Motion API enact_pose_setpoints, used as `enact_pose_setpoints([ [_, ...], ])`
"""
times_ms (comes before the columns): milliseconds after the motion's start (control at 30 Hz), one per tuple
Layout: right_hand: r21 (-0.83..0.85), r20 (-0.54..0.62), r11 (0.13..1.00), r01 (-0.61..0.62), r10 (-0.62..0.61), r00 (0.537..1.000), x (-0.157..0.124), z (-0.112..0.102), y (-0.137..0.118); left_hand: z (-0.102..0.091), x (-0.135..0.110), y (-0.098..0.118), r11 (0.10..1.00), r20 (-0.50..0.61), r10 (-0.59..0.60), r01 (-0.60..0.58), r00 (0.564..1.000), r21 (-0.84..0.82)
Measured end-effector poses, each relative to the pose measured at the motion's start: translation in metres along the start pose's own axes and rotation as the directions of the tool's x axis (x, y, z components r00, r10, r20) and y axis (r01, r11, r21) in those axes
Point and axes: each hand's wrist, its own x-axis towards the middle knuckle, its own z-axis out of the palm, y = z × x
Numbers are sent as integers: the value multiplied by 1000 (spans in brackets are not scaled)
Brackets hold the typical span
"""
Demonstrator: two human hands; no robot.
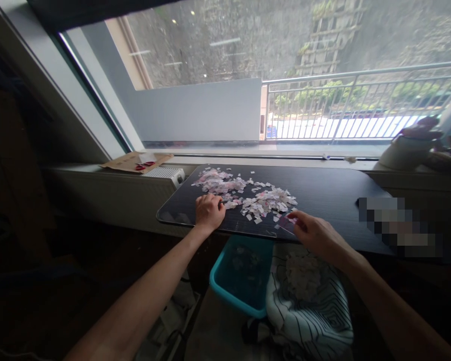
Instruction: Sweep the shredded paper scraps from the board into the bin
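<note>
Two heaps of small paper scraps lie on a dark tabletop (323, 188): a pinkish-white left heap (218, 181) and a whiter right heap (266, 201). My left hand (209, 210) rests at the near edge of the left heap with its fingers curled; whatever they hold, if anything, is hidden. In my right hand (315, 233) a thin, see-through pinkish plastic piece (286, 225) is pinched between thumb and fingers. It touches or nearly touches the table beside the near right side of the right heap.
Below the table's front edge are a teal basin (237, 300) with some scraps inside and a striped cloth (315, 321) bearing more scraps (304, 276). Red-handled scissors (145, 165) lie on brown cardboard (124, 161) at the sill. A blurred-out object (398, 225) sits at the table's right.
</note>
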Motion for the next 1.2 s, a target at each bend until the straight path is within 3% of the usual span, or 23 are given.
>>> enact_pose_setpoints([
  [200,72,83,996,58,-64,995,2,11,-23,0,-2,1,1000,-2,-3,3,1000,-2],
  [400,-62,-23,998,-26,24,999,-3,3,-13,0,-1,2,1000,2,-13,13,1000,-23],
  [600,34,76,999,25,-28,997,-2,10,-25,-1,-2,2,999,0,-18,18,1000,-35],
  [800,-28,-10,999,-44,44,999,2,9,-18,0,-2,3,999,5,-22,22,1000,-44],
  [1000,58,117,998,28,-35,992,2,12,-27,-1,-2,3,999,0,-24,24,1000,-43],
  [1200,9,46,1000,-21,20,999,-4,12,-21,-3,-2,4,999,-6,-10,10,1000,-47],
])
